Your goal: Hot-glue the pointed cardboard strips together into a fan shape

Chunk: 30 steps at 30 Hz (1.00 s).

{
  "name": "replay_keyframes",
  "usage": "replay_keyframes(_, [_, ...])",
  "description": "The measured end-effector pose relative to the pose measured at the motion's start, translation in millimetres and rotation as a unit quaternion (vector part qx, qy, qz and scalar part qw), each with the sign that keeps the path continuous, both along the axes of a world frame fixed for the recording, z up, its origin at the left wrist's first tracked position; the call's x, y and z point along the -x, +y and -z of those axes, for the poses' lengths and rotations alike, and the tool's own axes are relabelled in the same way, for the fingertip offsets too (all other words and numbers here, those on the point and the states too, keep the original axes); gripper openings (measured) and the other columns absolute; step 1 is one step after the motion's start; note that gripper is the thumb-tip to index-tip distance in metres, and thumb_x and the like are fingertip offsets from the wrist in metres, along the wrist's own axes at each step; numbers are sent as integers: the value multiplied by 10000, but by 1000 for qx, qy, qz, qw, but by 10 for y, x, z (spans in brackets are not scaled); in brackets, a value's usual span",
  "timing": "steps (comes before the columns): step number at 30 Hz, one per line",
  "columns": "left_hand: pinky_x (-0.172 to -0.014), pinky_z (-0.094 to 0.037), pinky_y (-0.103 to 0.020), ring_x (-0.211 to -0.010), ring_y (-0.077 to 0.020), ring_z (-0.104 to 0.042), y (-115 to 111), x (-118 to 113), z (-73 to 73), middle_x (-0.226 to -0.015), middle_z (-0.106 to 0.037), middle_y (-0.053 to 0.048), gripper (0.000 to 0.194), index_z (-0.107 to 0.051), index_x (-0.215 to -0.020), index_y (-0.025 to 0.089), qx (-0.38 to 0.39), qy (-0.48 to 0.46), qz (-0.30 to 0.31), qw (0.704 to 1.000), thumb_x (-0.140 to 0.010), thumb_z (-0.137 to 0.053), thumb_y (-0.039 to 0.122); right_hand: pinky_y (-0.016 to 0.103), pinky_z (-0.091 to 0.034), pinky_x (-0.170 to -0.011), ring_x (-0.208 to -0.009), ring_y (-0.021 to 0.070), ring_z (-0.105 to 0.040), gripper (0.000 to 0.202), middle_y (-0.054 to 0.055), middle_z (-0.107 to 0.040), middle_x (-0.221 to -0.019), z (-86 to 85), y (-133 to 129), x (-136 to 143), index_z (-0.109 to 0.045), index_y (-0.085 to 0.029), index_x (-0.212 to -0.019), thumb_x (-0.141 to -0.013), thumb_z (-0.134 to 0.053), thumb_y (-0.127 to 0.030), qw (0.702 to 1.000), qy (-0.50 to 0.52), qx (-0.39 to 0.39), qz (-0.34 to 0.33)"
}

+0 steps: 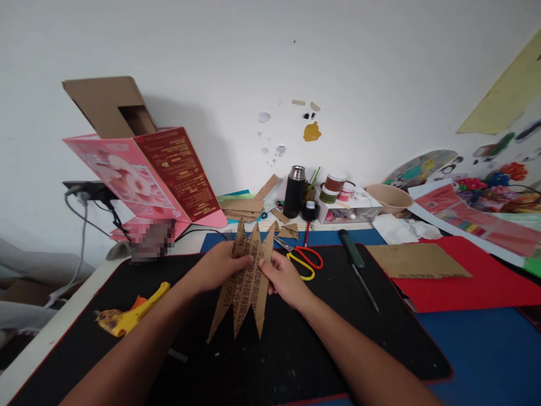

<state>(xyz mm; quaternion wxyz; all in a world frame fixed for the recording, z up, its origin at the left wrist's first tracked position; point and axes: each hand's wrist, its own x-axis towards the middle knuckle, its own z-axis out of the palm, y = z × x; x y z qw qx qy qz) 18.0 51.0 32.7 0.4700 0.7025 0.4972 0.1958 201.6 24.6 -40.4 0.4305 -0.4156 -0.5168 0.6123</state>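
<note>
Between my two hands are several long brown cardboard pieces with dark printed characters, pointed at top and bottom and lying side by side. Whether they are joined cannot be seen. My left hand pinches them from the left, its thumb on the front face. From the right, my right hand grips the rightmost point with thumb in front and fingers behind. Just beyond my right hand lies a pair of scissors with red and yellow handles, its blades partly hidden.
A yellow glue gun lies left on the black mat. Rightward are a green-handled pointed tool, a cardboard sheet and red sheet. Behind stand a pink box, black flask and paint jars.
</note>
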Motion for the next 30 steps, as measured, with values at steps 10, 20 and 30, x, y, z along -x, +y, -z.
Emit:
replay_keyframes(10, [-736,-518,-355,-829,-296,-703,-9,-4,-30,-871,-766,-58,378,-720,-897,159,-20,18,-24,999,-773,-625,502,190,-340,-371,-417,72,-462,422,-89,-515,-605,-21,-15,9,-536,-208,-952,-839,-650,-599,1000,6,-12,-12])
replay_keyframes(20, [-646,-474,-332,-731,-272,-669,-30,-17,-57,-784,-727,-51,356,-688,-831,170,-55,68,-22,996,-786,-576,505,194,-338,-378,-422,69,-450,385,-82,-522,-636,-23,-36,27,-543,-206,-985,-856,-650,-552,1000,12,-16,-23])
replay_keyframes(30, [-678,-478,-347,-776,-288,-699,-60,-71,-49,-825,-758,-70,276,-685,-815,181,-80,80,-35,993,-820,-571,432,205,-361,-390,-420,64,-423,346,-94,-502,-623,-3,-27,46,-553,-202,-955,-839,-684,-500,999,30,-22,0])
